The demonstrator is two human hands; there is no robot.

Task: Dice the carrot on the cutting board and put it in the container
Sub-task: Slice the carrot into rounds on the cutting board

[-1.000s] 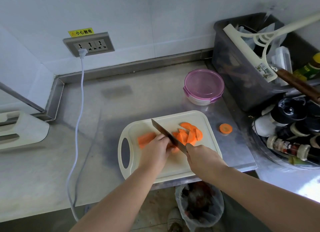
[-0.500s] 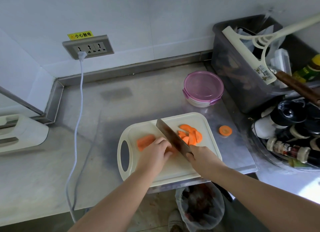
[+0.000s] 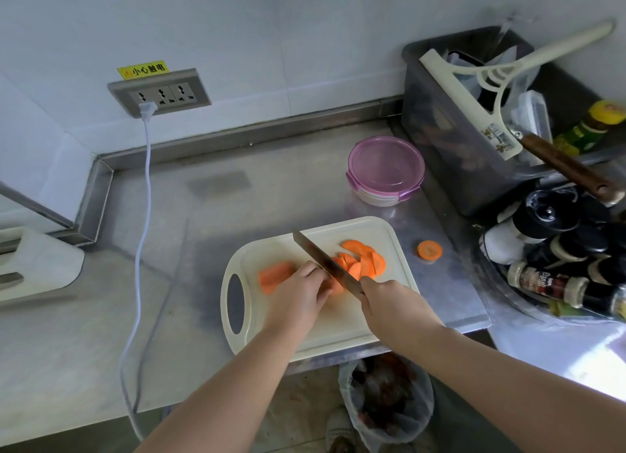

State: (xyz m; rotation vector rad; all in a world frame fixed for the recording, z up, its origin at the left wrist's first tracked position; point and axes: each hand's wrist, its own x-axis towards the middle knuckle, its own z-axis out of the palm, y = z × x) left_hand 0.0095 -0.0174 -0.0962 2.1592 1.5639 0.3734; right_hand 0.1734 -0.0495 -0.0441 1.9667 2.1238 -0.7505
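A cream cutting board (image 3: 315, 330) lies at the counter's front edge. On it, my left hand (image 3: 298, 293) holds down an uncut piece of carrot (image 3: 275, 274), fingers curled over it. My right hand (image 3: 389, 303) grips the handle of a knife (image 3: 321, 261), its blade down on the carrot right beside my left fingers. A heap of carrot slices (image 3: 364, 261) lies to the right of the blade. One round slice (image 3: 429, 249) sits on the counter off the board. The round container with a pink lid (image 3: 386, 168), lid on, stands behind the board.
A dark bin (image 3: 450, 148) with a squeegee and bags fills the back right. Spice bottles (image 3: 555, 283) crowd the right. A white cable (image 3: 142, 215) runs from the wall socket down the counter. A white appliance (image 3: 30, 266) sits at far left. A rubbish bag (image 3: 386, 398) hangs below the counter edge.
The knife rose off the carrot half a second ago and is down again now, a little further left along the carrot. My left hand stays on the carrot piece.
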